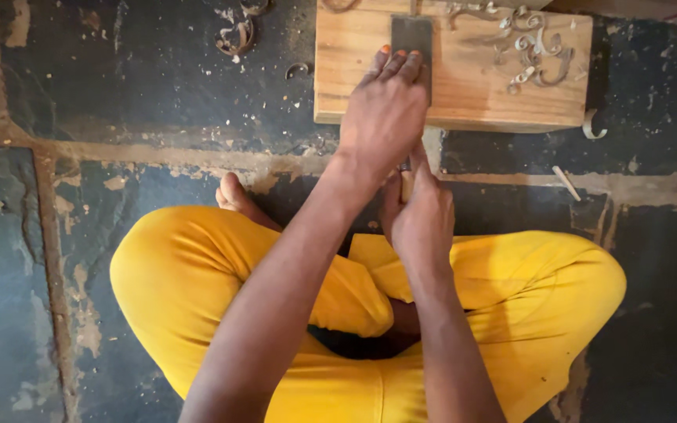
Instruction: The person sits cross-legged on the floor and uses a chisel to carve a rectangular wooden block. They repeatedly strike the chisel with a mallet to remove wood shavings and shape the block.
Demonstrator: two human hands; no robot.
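We see the left hand (384,117) pressed flat on a dark blade (411,39) at the wooden block (464,86)'s near edge; right hand (421,223) clasps the handle below; shavings (530,47) crowd the far right corner; floor (158,86) left lies open.

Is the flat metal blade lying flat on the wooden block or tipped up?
Lying flat, or nearly so: the blade shows its broad face on the wooden block, left hand fingers pressing it. Exact tilt cannot be told.

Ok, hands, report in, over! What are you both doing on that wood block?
Left hand pressing fingers flat on dark metal blade. Right hand gripping the tool's handle below. Blade lies on wooden block. Curly shavings beside it, not blocking.
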